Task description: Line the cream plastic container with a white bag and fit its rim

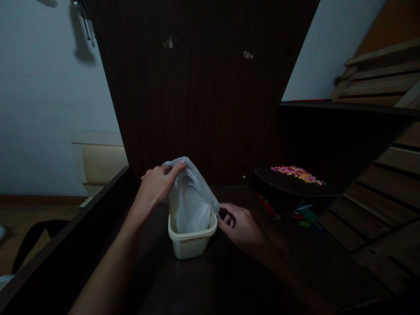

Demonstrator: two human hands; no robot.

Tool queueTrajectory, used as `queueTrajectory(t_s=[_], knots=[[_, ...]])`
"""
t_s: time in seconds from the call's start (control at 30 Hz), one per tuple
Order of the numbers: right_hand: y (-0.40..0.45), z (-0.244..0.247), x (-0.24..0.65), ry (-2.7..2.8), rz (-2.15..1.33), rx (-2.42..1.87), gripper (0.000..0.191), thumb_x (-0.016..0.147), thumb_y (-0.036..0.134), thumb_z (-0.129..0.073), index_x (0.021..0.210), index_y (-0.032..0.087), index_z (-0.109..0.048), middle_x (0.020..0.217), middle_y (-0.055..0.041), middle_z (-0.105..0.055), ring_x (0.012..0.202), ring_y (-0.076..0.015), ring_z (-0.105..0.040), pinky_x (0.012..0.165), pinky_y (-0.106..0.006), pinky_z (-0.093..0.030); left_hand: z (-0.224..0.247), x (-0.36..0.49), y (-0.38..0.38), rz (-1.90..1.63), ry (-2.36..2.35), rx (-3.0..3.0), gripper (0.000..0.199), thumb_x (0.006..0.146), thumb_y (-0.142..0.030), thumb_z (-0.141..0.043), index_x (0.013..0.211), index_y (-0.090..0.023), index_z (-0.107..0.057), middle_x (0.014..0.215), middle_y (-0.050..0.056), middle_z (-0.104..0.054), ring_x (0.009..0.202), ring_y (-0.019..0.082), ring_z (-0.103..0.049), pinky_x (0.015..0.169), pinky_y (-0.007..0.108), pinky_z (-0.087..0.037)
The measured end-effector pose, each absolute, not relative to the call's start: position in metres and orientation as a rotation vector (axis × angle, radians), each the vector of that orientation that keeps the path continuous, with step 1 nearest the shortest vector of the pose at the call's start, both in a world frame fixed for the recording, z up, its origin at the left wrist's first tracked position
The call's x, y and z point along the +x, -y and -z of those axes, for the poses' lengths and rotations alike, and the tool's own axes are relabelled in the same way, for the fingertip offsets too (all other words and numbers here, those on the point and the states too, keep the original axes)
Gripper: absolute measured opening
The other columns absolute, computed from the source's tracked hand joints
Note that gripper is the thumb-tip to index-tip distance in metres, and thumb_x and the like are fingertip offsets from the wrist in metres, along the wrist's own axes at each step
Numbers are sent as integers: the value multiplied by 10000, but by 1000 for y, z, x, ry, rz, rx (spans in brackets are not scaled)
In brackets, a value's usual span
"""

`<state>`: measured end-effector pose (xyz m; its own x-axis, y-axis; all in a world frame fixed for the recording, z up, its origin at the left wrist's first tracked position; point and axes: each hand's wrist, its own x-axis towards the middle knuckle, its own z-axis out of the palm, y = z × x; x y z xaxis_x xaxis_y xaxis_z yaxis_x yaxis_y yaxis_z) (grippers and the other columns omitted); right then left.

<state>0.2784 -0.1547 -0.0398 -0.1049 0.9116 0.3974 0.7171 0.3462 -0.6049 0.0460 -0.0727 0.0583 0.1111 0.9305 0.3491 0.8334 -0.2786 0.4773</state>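
A cream plastic tub (pixel 192 247) stands upright on the dark wooden surface in front of me. A thin white plastic bag (pixel 193 205) sits partly inside it, its upper edge pulled up above the rim. My left hand (pixel 159 183) pinches the bag's edge at the far left, thumb on top. At the tub's right side, my right hand (pixel 239 221) is closed on the bag's right corner, its fingers curled. The bag's mouth is spread between the two hands. What lies at the bottom of the tub is hidden by the bag.
A tall dark wood panel (pixel 203 100) rises behind the tub. On the right, a corner shelf (pixel 278 181) bears a strip of small colourful pieces (pixel 297 173), with green and red items beneath. A raised side board (pixel 75 236) runs along the left. Slatted wood (pixel 383 188) stands farther right.
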Motion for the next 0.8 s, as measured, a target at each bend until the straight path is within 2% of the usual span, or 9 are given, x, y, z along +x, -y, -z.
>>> queueTrajectory(t_s=[0.07,0.13,0.2,0.3,0.4,0.5,0.6,0.7,0.8], knots=[[147,32,283,1887,-257,-1426,220,878,252,-552,945,161,-742,714,-27,-687,588,-138,-576,569,-261,-427,-57,43,67,-900,-1774,2189,792,904,-719,-206,985,-195,-794,930,167,-754,911,370,-688,794,396,-478],[139,22,288,1876,-192,-1420,209,900,252,-543,877,175,-735,670,-11,-664,583,-140,-569,570,-262,-409,-55,40,61,-938,-1742,2159,749,915,-680,-218,1016,-209,-790,933,147,-760,916,362,-691,799,392,-479],[129,12,293,1856,-110,-1408,205,904,241,-542,866,185,-735,690,-11,-668,599,-143,-576,582,-264,-407,-51,37,55,-996,-1700,2099,704,909,-665,-260,1012,-210,-787,917,123,-765,904,348,-694,798,382,-481],[111,-2,296,1787,72,-1370,199,887,221,-546,854,184,-739,744,-28,-671,639,-153,-588,619,-273,-419,-44,34,44,-1071,-1621,1983,663,877,-680,-343,894,-182,-780,832,102,-756,837,316,-695,777,358,-485],[89,-9,294,1677,197,-1341,209,877,229,-543,824,178,-739,733,-36,-652,640,-159,-582,631,-279,-423,-34,33,33,-1125,-1522,1904,642,861,-687,-378,860,-169,-757,847,99,-757,837,298,-701,779,346,-497],[69,-8,290,1585,208,-1366,218,874,243,-540,847,179,-747,691,-28,-644,614,-160,-582,624,-277,-424,-26,34,24,-1084,-1550,1898,639,868,-681,-368,881,-167,-747,896,118,-764,866,304,-711,769,346,-510],[52,1,286,1552,144,-1517,223,885,246,-539,897,191,-755,665,-24,-665,628,-174,-623,625,-275,-422,-22,36,22,-933,-1741,1973,632,884,-661,-353,843,-165,-743,856,151,-762,869,336,-721,742,361,-509],[41,10,285,1668,68,-1674,229,894,217,-547,1000,188,-747,782,-56,-738,744,-200,-686,665,-277,-435,-21,36,23,-760,-1956,2083,608,900,-625,-353,778,-171,-738,833,186,-759,911,371,-726,752,381,-512],[41,11,291,1770,19,-1721,267,884,173,-560,1109,174,-704,893,-74,-770,808,-202,-707,692,-272,-447,-25,28,26,-632,-2040,2102,677,912,-664,-299,641,-192,-700,758,200,-752,883,379,-734,751,396,-524]])
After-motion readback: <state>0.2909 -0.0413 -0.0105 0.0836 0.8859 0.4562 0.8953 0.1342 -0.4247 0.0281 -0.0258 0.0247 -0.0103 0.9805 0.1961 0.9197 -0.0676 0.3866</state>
